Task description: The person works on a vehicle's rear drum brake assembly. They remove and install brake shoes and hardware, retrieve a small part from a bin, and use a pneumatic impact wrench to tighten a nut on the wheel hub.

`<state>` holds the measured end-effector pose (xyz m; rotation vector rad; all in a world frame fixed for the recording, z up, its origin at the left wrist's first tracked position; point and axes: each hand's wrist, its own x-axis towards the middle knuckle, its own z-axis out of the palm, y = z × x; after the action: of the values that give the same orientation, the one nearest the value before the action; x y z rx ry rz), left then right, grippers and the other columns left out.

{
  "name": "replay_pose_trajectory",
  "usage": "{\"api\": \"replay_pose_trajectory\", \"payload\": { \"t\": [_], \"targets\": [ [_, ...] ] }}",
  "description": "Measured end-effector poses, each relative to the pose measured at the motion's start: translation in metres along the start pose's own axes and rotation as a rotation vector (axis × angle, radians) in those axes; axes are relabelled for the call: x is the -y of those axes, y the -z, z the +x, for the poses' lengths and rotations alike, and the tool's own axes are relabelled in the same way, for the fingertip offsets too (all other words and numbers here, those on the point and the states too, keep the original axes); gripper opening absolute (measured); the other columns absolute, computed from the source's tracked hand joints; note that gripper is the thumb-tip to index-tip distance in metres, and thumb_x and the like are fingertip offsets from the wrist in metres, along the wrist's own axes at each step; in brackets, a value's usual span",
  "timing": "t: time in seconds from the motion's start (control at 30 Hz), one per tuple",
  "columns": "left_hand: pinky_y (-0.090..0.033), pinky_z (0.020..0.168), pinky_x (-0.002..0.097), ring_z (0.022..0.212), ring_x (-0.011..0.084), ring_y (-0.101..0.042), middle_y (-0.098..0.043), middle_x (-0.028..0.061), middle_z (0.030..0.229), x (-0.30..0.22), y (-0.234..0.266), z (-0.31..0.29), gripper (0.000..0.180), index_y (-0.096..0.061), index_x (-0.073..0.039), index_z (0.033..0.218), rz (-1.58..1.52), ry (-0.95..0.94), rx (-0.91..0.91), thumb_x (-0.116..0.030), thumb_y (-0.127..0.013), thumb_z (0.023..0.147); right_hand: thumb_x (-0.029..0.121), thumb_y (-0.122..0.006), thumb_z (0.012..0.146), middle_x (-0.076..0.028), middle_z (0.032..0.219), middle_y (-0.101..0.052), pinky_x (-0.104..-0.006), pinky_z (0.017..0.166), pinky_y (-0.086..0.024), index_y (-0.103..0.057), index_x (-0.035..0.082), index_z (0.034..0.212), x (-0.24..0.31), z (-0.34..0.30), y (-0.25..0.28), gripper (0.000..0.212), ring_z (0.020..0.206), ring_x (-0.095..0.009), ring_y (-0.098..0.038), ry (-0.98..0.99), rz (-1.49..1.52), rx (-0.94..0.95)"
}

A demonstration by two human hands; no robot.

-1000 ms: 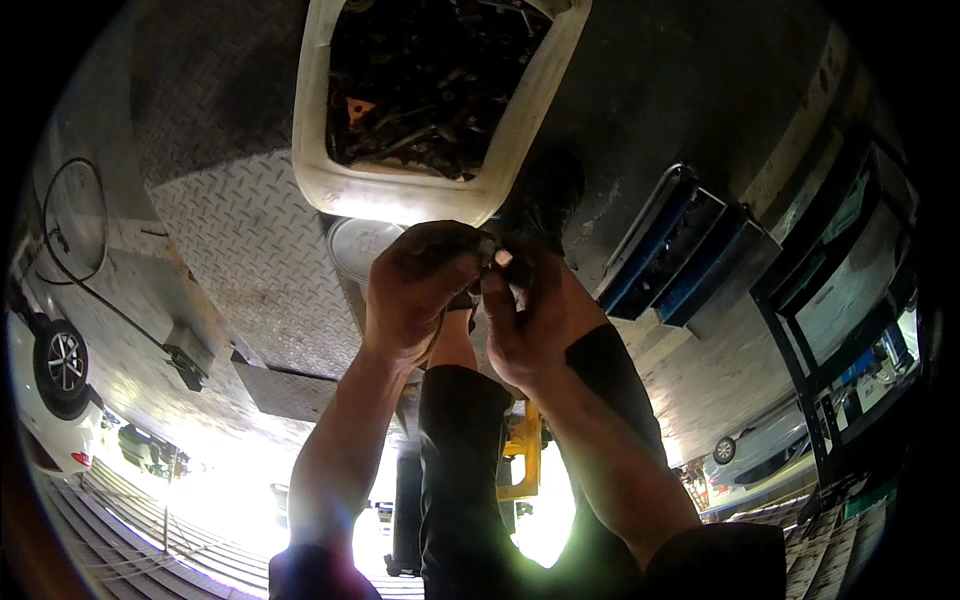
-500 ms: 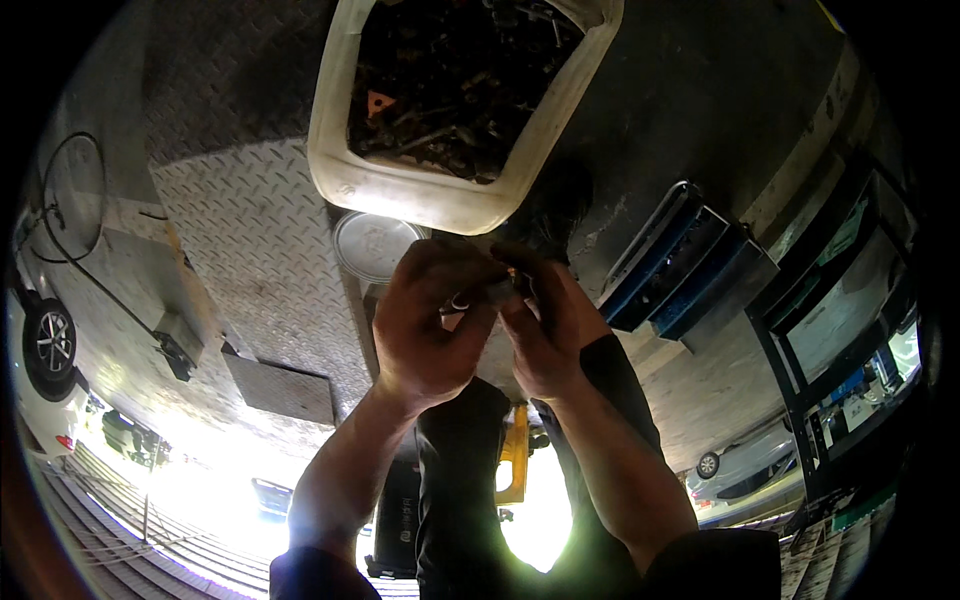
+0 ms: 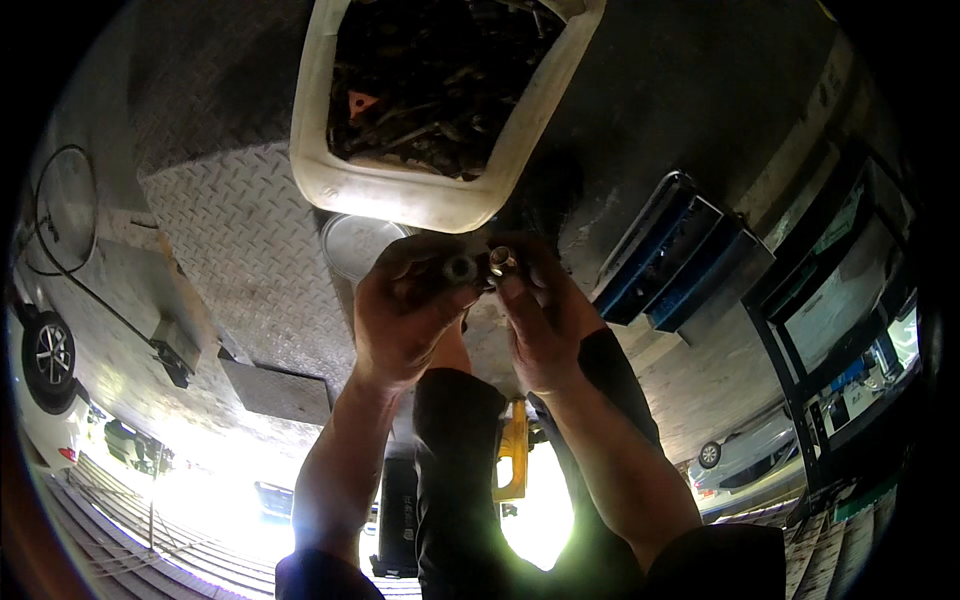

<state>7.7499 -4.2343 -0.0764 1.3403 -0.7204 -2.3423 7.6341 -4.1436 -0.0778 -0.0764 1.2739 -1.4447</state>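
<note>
My left hand (image 3: 405,315) and my right hand (image 3: 545,310) meet in the middle of the view, just below a white plastic tub (image 3: 400,195). The left fingers grip a small dark round socket-like part (image 3: 460,268). The right fingers pinch a small shiny metal cylinder (image 3: 500,260) right beside it; the two pieces almost touch. The tub is full of dark metal parts and tools, among them an orange triangular piece (image 3: 360,102). A round grey lid-like disc (image 3: 358,245) lies under the tub's near rim, partly behind my left hand.
A diamond-plate metal floor (image 3: 230,240) lies to the left. An open blue tool case (image 3: 680,265) sits at the right, with a dark metal rack (image 3: 840,330) beyond it. A car wheel (image 3: 48,355) shows at far left, a black cable (image 3: 90,290) near it. My dark trouser legs (image 3: 460,470) fill the lower middle.
The view has shifted so the tub and my hands sit slightly further right and lower. My hands stay together, and the two small parts are now more exposed between the fingertips.
</note>
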Motion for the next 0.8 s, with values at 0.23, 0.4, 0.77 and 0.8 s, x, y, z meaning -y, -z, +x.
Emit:
{"api": "replay_pose_trajectory", "payload": {
  "t": [0.23, 0.4, 0.77, 0.8],
  "targets": [
    [-0.052, 0.080, 0.0337, 0.093, 0.0222, -0.062, -0.062, 0.0150, 0.101, 0.002, -0.003, 0.003, 0.028, -0.047, 0.001, 0.114, 0.000, -0.039, -0.020, -0.004, -0.057, 0.089, 0.014, -0.049, 0.097, -0.006, 0.106, -0.057, -0.0264, 0.084, -0.045, -0.045, 0.001, 0.125, 0.006, 0.000, -0.005, 0.031, 0.096, -0.011, -0.055, -0.009, -0.087, -0.034],
    [-0.047, 0.087, 0.0420, 0.097, 0.0283, -0.061, -0.063, 0.0178, 0.107, 0.000, 0.004, 0.008, 0.031, -0.048, 0.000, 0.118, -0.323, 0.053, 0.117, -0.022, -0.043, 0.097, 0.015, -0.049, 0.096, -0.006, 0.104, -0.057, -0.0259, 0.082, -0.045, -0.046, 0.001, 0.122, 0.009, -0.001, -0.002, 0.029, 0.093, -0.011, -0.056, -0.001, -0.196, -0.064],
    [-0.037, 0.101, 0.0454, 0.114, 0.0318, -0.053, -0.059, 0.0202, 0.116, 0.011, 0.013, 0.007, 0.035, -0.055, 0.003, 0.113, -0.772, 0.296, 0.067, -0.018, -0.043, 0.090, 0.015, -0.060, 0.087, -0.015, 0.096, -0.064, -0.0348, 0.069, -0.054, -0.045, 0.002, 0.117, -0.005, -0.007, -0.006, 0.036, 0.086, -0.025, -0.068, 0.116, -0.512, -0.128],
    [-0.037, 0.101, 0.0452, 0.113, 0.0316, -0.053, -0.059, 0.0201, 0.117, 0.010, 0.013, 0.006, 0.034, -0.056, 0.003, 0.112, -0.754, 0.293, 0.042, -0.018, -0.042, 0.089, 0.015, -0.061, 0.087, -0.016, 0.095, -0.064, -0.0362, 0.068, -0.055, -0.045, 0.002, 0.117, -0.005, -0.007, -0.007, 0.036, 0.085, -0.027, -0.069, 0.119, -0.542, -0.132]
  ]
}}
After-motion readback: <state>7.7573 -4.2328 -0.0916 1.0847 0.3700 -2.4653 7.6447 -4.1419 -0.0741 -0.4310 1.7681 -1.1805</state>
